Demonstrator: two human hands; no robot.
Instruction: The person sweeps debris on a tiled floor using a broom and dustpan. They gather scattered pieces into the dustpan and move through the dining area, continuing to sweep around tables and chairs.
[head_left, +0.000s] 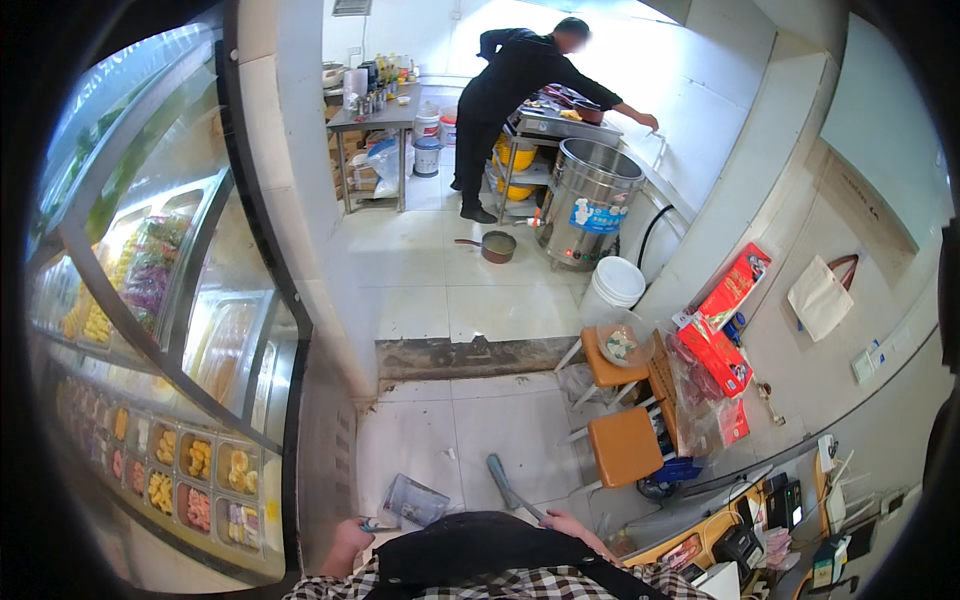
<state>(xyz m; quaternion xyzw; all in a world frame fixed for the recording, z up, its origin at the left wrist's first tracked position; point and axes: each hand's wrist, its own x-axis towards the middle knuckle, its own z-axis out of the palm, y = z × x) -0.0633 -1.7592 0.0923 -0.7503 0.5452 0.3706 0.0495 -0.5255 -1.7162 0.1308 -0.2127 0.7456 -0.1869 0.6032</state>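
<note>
My left hand (351, 538), at the lower left of the view, is closed around the handle of a long-handled dustpan (416, 501). Its grey, translucent pan hangs low near the tiled floor (405, 431) and has dark bits inside. In my right hand (564, 523) I grip the handle of a broom (532, 511). The grey-blue broom head (498, 474) points away from me, to the right of the dustpan. A small white scrap (448, 453) and dark crumbs lie on the tiles ahead. A dark apron covers the lower middle of the view.
A glass food display case (262, 330) stands left. Stools (624, 448) and a cluttered counter (705, 555) line the right. Beyond a dirty floor step (480, 356) are a saucepan (498, 247), a white bucket (616, 281), a steel boiler (589, 210) and a person (510, 90) reaching rightward.
</note>
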